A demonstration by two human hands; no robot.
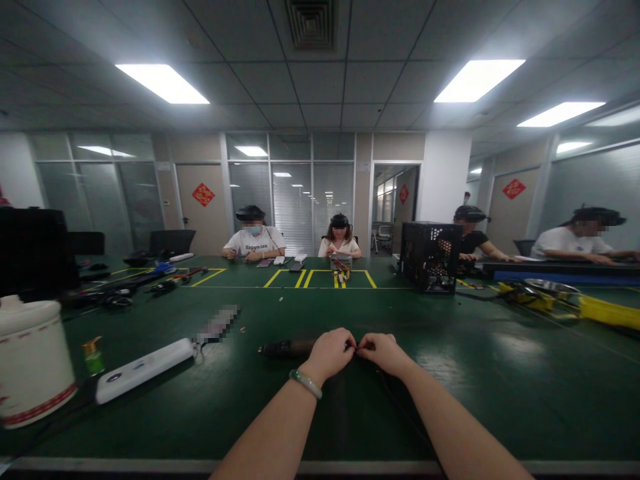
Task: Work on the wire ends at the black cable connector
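A dark electric screwdriver (287,349) lies across the green table in front of me, its narrow tip pointing left. My left hand (334,353) is closed around its right end, fingertips pressed together, with a pale green bangle on the wrist. Almost touching it, my right hand (383,352) pinches at the tail end, where a thin black cable (400,398) runs out below the hand toward the front edge. My fingers cover the spot where cable and screwdriver meet.
Left of me are a white canister (35,360), a small green bottle (93,357) and a white power strip (145,370). A black computer case (430,257) stands farther back on the right, near yellow straps (545,300). Several people sit along the far side.
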